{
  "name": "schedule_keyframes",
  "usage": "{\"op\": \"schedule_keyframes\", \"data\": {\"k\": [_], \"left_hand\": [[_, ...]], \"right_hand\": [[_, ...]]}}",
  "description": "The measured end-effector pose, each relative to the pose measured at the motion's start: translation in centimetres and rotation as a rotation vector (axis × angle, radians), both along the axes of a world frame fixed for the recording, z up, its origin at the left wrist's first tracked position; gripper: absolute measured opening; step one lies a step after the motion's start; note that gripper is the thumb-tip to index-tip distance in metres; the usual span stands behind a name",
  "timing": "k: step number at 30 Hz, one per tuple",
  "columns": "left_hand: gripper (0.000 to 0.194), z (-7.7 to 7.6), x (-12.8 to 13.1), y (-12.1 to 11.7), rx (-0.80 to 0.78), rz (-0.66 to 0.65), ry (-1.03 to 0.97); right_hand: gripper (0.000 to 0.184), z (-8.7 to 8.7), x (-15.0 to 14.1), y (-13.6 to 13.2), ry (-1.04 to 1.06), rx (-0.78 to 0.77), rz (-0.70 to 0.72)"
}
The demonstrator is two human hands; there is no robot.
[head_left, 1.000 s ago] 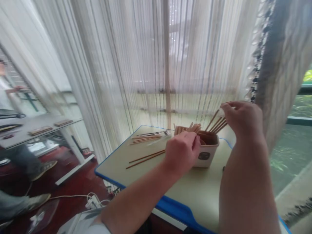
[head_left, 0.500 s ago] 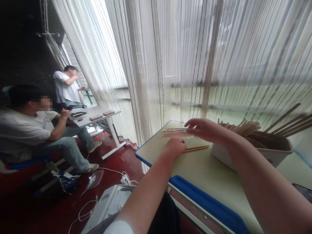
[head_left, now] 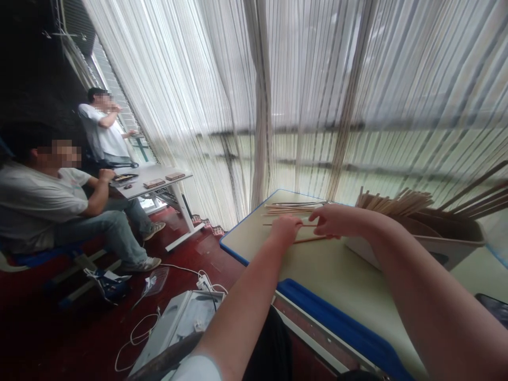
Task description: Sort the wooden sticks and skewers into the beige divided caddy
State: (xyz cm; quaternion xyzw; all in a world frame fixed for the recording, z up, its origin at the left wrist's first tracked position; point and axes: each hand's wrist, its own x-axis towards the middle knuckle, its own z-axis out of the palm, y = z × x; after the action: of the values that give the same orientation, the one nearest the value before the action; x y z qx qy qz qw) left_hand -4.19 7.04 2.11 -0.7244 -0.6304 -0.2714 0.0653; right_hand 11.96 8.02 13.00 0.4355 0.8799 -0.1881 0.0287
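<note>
My left hand (head_left: pixel 286 229) is closed on a thin wooden stick (head_left: pixel 308 226) just above the table. One end of this stick juts out to the left of that hand. At its other end, my right hand (head_left: pixel 333 219) is closed, with its thumb and fingers around the tip. Behind both hands a small pile of wooden sticks (head_left: pixel 283 209) lies on the tabletop. Another stick (head_left: pixel 311 240) rests on the table nearer to me, partly covered by the hands.
A light bin (head_left: pixel 448 248) full of wooden sticks stands to the right. The table (head_left: pixel 337 286) has a blue edge. A dark phone-like object (head_left: pixel 494 309) lies far right. Two people are at a white table (head_left: pixel 145 177) on the left. Cables (head_left: pixel 143 328) cross the floor.
My right hand has come down from above the pile and closed at the end of a stick. The stick now stretches between both hands. The view has shifted slightly.
</note>
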Motion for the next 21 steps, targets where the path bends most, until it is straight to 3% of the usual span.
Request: {"op": "schedule_keyframes", "data": {"k": [3, 7, 10, 13, 17, 19, 21], "left_hand": [[0.019, 0.4, -0.1, -0.3, 0.17, -0.015, -0.04], [0.02, 1.1, 0.0, -1.0, 0.29, -0.007, -0.05], [0.019, 1.6, 0.5, -1.9, 0.363, 0.038, -0.041], [0.021, 2.1, 0.9, -2.6, 0.519, 0.179, -0.118], [0.04, 2.4, 0.6, -2.7, 0.747, 0.515, -0.383], [0.043, 2.2, 0.3, -2.4, 0.701, 0.592, -0.4], [0.044, 2.0, 0.2, -2.1, 0.566, 0.562, -0.314]], "right_hand": [[0.06, -0.5, -0.7, 0.3, 0.0, -0.034, -0.13], [0.04, -1.2, -1.4, 1.4, -0.112, 0.118, -0.155], [0.028, -1.7, -1.6, 2.2, -0.16, 0.322, -0.148], [0.028, -2.2, -1.6, 2.6, -0.157, 0.459, -0.116], [0.03, -2.3, -1.7, 2.4, -0.148, 0.45, -0.097], [0.03, -2.1, -1.7, 2.0, -0.144, 0.446, -0.081], [0.03, -1.7, -1.8, 1.6, -0.136, 0.474, -0.064]]}}
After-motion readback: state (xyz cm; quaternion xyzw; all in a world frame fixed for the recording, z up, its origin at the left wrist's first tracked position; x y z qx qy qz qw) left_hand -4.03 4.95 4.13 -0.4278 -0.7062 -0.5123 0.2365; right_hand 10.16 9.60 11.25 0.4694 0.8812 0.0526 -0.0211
